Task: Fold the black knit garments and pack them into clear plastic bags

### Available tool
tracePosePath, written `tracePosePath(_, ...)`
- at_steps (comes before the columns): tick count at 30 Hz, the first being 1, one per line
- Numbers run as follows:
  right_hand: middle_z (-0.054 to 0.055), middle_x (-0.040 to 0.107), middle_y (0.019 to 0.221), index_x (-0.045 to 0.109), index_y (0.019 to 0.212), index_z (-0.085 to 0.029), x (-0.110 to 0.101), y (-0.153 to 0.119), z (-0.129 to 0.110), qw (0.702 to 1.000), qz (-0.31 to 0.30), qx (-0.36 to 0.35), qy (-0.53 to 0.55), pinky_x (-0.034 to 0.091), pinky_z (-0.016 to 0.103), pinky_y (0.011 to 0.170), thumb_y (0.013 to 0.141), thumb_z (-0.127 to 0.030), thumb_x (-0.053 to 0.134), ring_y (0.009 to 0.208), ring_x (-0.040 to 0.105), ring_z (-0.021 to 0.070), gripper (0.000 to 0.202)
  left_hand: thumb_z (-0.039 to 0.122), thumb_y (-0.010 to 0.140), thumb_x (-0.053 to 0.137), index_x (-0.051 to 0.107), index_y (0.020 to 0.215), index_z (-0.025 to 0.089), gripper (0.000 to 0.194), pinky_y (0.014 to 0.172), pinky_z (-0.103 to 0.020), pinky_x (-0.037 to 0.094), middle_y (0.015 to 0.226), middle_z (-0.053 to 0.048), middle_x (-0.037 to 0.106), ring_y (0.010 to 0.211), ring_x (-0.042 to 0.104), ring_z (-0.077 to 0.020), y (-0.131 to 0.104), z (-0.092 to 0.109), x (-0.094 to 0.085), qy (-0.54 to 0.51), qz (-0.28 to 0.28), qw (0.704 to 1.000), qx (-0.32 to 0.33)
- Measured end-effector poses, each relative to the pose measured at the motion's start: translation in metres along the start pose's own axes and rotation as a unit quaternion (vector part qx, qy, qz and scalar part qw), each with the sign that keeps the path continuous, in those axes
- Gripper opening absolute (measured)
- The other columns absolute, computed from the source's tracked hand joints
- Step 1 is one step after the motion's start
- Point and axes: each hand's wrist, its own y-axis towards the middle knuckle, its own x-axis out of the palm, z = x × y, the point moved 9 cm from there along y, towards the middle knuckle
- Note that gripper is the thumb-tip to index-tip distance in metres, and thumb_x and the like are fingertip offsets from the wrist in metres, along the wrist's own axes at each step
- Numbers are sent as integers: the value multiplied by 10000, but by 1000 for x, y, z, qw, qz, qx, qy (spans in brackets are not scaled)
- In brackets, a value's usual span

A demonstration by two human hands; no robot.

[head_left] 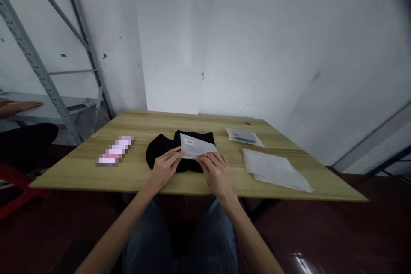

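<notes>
Far left: another person's hand resting on a shelf. Left on table: pixelated item, identity unreadable. Centre: black item, looks like fabric, lying flat. Left hand pinches the left edge of the white bag, which is over the black item, tilted; right hand pinches its near edge. Right, far: small packet, dark contents; right, near: stacked white sleeves.

Risks, my guess: slick-looking film slipping from a light fingertip grip; thin edge creasing if hands pull unevenly. Hidden: black item's middle, under bag and hands; both thumbs mostly; label print too small; other person cut off.
</notes>
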Motion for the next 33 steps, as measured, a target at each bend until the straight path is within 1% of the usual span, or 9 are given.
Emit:
tracePosePath(3, 38, 805, 1021, 774, 1040, -244, -17, -9, 39, 999, 15, 34, -35, 466, 345, 895, 1077, -283, 639, 996, 703, 207, 146, 143, 1056, 550, 724, 1190, 233, 238, 1019, -380, 640, 1261, -81, 783, 1182, 757, -217, 0, -13, -16, 19, 56, 997, -54)
tracePosePath(5, 40, 798, 1017, 777, 1006, -247, -24, -18, 63, 996, 31, 58, -56, 481, 358, 903, 1077, -314, 634, 974, 699, 219, 173, 167, 1061, 550, 720, 1174, 234, 215, 1036, -404, 632, 1291, -84, 770, 1193, 750, -223, -1, -21, -18, 23, 66, 994, -88)
tracePosePath(8, 63, 779, 1043, 776, 1028, -236, -21, -29, 86, 992, 39, 110, -42, 519, 359, 879, 1098, -363, 573, 943, 707, 222, 250, 221, 1061, 566, 714, 1128, 240, 164, 1045, -419, 616, 1249, -74, 773, 1185, 740, -226, -1, -27, -11, 22, 45, 992, -120)
tracePosePath(10, 74, 768, 1082, 771, 1080, -234, -10, -35, 92, 988, 23, 150, -14, 539, 340, 812, 1111, -383, 518, 931, 724, 219, 295, 285, 1030, 627, 691, 1192, 243, 179, 1079, -452, 587, 1259, -81, 751, 1219, 706, -250, -1, -27, -6, 37, 13, 990, -135)
tracePosePath(14, 88, 752, 1117, 756, 1120, -234, 11, -40, 95, 972, -3, 227, 62, 569, 337, 755, 1091, -367, 468, 893, 740, 224, 319, 415, 972, 701, 620, 1351, 249, 421, 1104, -477, 547, 1395, -109, 649, 1315, 618, -295, -3, -29, 2, 63, -58, 981, -173)
tracePosePath(16, 93, 744, 1094, 751, 1096, -224, 13, -39, 95, 959, 16, 259, 110, 598, 356, 782, 1062, -340, 470, 875, 737, 225, 306, 442, 1008, 646, 658, 1258, 253, 314, 1035, -423, 573, 1365, -97, 649, 1274, 638, -273, -6, -36, 3, 48, -66, 975, -207)
tracePosePath(20, 91, 728, 1097, 740, 1065, -218, 21, -33, 88, 936, 35, 283, 207, 646, 364, 814, 999, -313, 522, 902, 735, 217, 247, 454, 1022, 618, 681, 1045, 243, 221, 837, -334, 575, 1072, -40, 701, 939, 702, -199, -16, -52, 10, 4, -81, 962, -261)
tracePosePath(26, 115, 722, 1206, 635, 1342, -217, 30, -32, 81, 931, 50, 279, 229, 647, 409, 870, 975, -350, 625, 1118, 698, 260, 390, 459, 954, 730, 698, 932, 242, 220, 898, -392, 509, 963, -28, 728, 931, 679, -234, -16, -47, 23, 73, -138, 967, -199)
tracePosePath(33, 104, 683, 1334, 623, 1365, -251, 33, -31, 72, 947, 0, 240, 215, 623, 417, 913, 963, -333, 650, 1190, 660, 264, 411, 490, 962, 740, 695, 957, 238, 256, 866, -364, 533, 918, -30, 722, 948, 650, -239, -14, -35, 29, 51, -170, 974, -138)
